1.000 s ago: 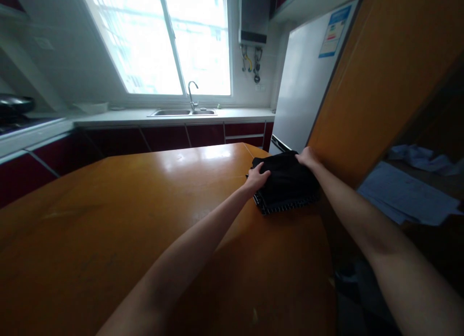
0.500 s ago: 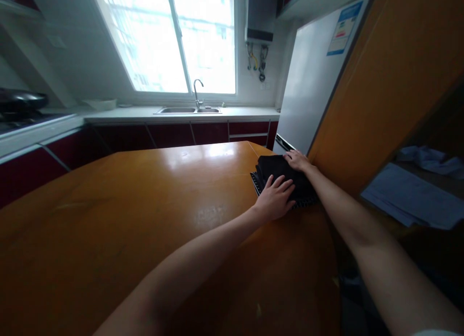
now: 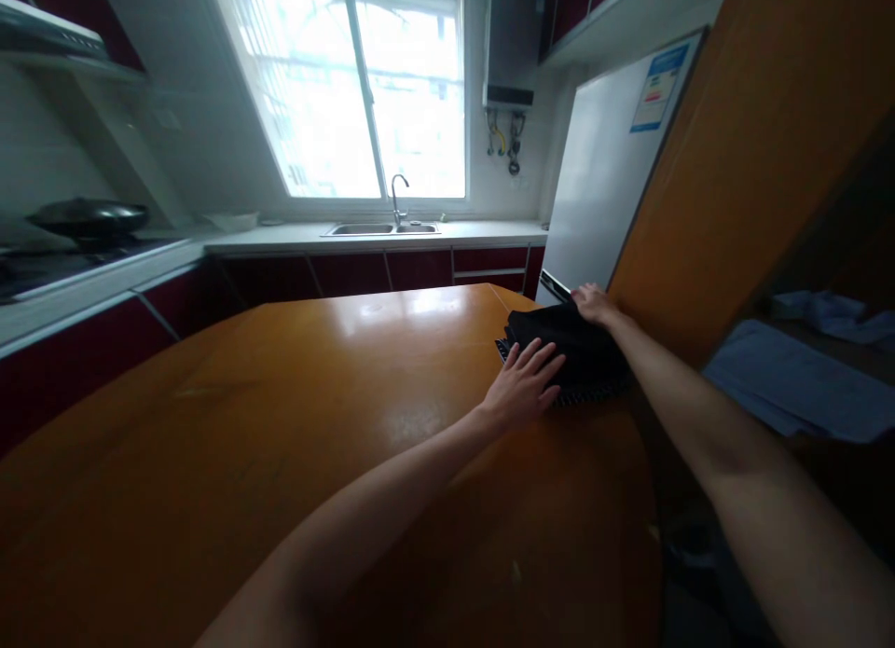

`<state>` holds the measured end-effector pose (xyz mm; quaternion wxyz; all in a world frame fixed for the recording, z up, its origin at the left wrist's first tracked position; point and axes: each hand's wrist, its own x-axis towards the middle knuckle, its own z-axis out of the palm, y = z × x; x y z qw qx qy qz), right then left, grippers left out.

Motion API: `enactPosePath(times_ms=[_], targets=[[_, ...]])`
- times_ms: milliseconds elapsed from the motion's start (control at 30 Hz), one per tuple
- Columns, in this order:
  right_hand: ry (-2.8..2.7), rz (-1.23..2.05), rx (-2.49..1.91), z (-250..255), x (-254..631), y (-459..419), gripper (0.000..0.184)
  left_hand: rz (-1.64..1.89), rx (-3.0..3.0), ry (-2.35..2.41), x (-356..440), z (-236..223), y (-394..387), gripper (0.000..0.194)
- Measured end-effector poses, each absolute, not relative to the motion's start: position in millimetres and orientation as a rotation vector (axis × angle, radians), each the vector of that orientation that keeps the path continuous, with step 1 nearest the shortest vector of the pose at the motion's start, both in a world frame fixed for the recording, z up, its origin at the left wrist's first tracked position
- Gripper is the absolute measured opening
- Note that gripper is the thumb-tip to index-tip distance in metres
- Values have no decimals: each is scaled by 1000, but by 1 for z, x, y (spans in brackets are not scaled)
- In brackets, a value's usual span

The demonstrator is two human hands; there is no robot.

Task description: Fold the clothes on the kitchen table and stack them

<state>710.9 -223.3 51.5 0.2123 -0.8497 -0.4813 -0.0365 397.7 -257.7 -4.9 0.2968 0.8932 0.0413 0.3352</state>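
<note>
A stack of folded black cloth (image 3: 577,345), most likely clothing, lies at the right end of the wooden table (image 3: 336,396). Below the plain black layers, a dark patterned cloth (image 3: 594,393) with white marks shows along the edge. My left hand (image 3: 523,384) is open with fingers spread, at the near left side of the stack, the fingertips over the black cloth. At the far right edge of the top layer, my right hand (image 3: 593,305) has its fingers closed on the cloth, which rises slightly there. Its fingertips are partly hidden.
A white fridge (image 3: 601,172) and a wooden panel (image 3: 706,191) stand close beyond the stack on the right. Light-blue folded cloth (image 3: 790,378) lies on a surface at the far right. Across the table are a sink (image 3: 364,229) and a wok (image 3: 88,217) on the stove.
My right hand has moved a little away and its fingers have closed on the cloth, lifting its far edge. My left hand has drawn slightly leftward. The head view has shifted up and left.
</note>
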Motion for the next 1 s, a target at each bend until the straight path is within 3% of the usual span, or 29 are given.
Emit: enactPosePath(times_ms=[167,267,400,600,1000], targets=[[-1252,-374,-2058,85,654,-246,53,926,2379,495,325,-12,-220,50],[-1333,-380,-1812,79,581,-261,50,790,2522,832,277,-26,-197,54],[-1630,-98,-1622,32,468,-278,49,597,2596,1111,222,-43,-190,55],[-1882,236,-1690,-42,350,-285,53,409,2597,1279,168,-59,-216,55],[-2166,235,-1723,-69,308,-281,59,243,2700,1228,148,-63,-237,58]])
